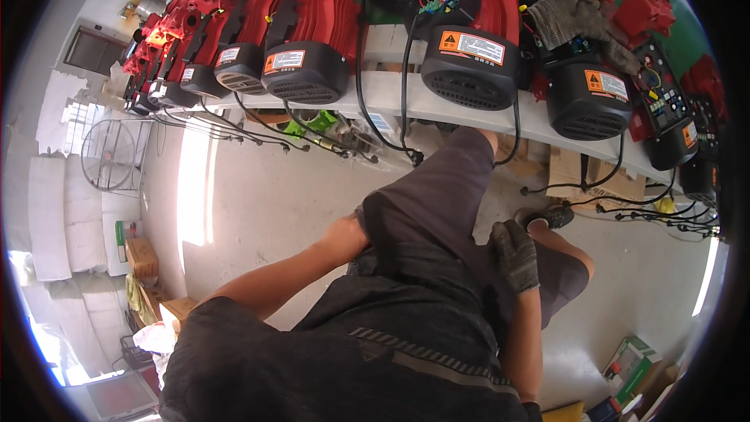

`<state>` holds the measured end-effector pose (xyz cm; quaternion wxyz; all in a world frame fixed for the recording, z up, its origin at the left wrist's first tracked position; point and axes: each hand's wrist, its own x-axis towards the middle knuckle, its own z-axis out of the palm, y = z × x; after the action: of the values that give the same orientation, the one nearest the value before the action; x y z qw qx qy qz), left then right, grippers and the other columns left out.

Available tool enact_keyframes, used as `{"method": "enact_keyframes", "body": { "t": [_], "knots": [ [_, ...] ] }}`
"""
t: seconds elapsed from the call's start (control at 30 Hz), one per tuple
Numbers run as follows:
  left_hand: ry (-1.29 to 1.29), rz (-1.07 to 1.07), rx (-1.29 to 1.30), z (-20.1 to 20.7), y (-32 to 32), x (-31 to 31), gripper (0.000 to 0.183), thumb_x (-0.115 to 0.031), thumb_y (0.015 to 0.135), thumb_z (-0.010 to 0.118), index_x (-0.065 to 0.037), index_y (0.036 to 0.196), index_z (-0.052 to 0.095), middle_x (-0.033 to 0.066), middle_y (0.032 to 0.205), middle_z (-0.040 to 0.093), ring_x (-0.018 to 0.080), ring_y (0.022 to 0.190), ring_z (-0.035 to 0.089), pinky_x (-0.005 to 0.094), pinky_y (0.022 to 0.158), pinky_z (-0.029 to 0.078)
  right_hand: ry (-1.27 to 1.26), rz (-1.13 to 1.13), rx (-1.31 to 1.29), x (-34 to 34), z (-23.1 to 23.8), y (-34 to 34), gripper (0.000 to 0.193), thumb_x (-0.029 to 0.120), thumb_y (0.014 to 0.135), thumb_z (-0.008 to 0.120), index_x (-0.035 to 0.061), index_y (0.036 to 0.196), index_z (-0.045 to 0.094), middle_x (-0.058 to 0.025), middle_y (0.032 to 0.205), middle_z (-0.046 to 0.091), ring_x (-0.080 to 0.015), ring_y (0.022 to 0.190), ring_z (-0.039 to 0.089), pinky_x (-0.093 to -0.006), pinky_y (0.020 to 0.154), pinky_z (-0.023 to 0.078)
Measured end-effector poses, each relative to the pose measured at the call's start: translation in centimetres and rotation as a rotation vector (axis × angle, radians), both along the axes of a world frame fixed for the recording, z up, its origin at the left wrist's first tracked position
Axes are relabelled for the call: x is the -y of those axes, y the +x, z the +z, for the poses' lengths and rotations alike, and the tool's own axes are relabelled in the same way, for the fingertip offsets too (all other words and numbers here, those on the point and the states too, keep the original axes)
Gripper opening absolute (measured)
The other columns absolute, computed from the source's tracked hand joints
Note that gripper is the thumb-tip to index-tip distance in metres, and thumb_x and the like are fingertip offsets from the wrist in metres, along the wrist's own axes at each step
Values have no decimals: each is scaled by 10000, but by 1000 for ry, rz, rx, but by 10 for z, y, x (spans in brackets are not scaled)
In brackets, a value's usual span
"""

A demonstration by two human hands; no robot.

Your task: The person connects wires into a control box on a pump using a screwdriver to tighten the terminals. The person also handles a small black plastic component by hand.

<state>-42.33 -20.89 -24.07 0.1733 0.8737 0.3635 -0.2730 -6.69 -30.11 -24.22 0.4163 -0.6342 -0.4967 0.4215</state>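
Note:
My left hand [344,241], bare, is at the side of my dark shorts [430,187], its fingers hidden in the cloth at the pocket. On my right hand [514,256] is a grey knit glove with dark finger parts. Its fingers are curled in over my right thigh, and whatever they may hold is hidden. Both hands are away from the bench. Ahead stand red machines with black vented motor covers, the nearest being a middle one [470,70] with coloured wires exposed. A worn grey glove [566,14] lies on the machine to its right.
A long white bench [391,90] carries several such machines, with black cords [404,109] hanging off its front edge. Cardboard boxes [574,176] and a green part [316,123] sit beneath. A round fan [111,155] stands left; a green-and-white box [631,367] lies on the floor at right.

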Motion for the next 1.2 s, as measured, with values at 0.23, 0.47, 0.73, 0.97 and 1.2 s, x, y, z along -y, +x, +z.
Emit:
{"method": "enact_keyframes", "body": {
  "t": [0.23, 0.47, 0.73, 0.97, 1.2],
  "knots": [
    [-181, 879, 829, 86, -27, 21, 429, -33, 1000, 547, 28, 1421, 486, 185, 1201, 676, 226, 1011, 712, 358, 925, 558, 54, 136, 79, -29, 33, -25, 239, 255, 967, 702, 29, 994, 630, -90, 696, 615, -176, 630, 580, -333, 619, 483],
    [-750, 756, 1359, 89, 42, -14, 481, -64, 1024, 538, 14, 1473, 382, 193, 1359, 583, 265, 1208, 619, 390, 1015, 513, 20, 178, -301, -43, 80, -66, 477, 153, 842, 842, 59, 1253, 619, -124, 997, 693, -237, 834, 693, -338, 747, 555],
    [-1176, 743, 1474, 69, 114, -25, 542, -107, 991, 644, 0, 1455, 388, 186, 1431, 525, 254, 1265, 577, 419, 1021, 518, 76, -84, -218, -22, 79, -39, 467, 197, 854, 839, 53, 1247, 632, -106, 1056, 691, -214, 939, 681, -343, 844, 554],
    [-816, 393, 1241, 66, 150, -39, 584, -8, 941, 699, -16, 1464, 438, 98, 1285, 565, 180, 1114, 612, 316, 961, 510, -18, -178, -264, -4, 65, -36, 550, 225, 869, 838, 15, 1309, 582, -108, 1132, 697, -174, 991, 668, -325, 887, 547],
    [-638, 261, 1001, 85, 164, -47, 703, -54, 847, 801, -74, 1467, 470, 101, 1149, 609, 212, 992, 651, 332, 809, 535, 26, -134, -575, 1, 61, -24, 656, 195, 898, 810, 24, 1442, 485, -106, 1265, 660, -176, 1148, 631, -342, 975, 525]
  ]
}}
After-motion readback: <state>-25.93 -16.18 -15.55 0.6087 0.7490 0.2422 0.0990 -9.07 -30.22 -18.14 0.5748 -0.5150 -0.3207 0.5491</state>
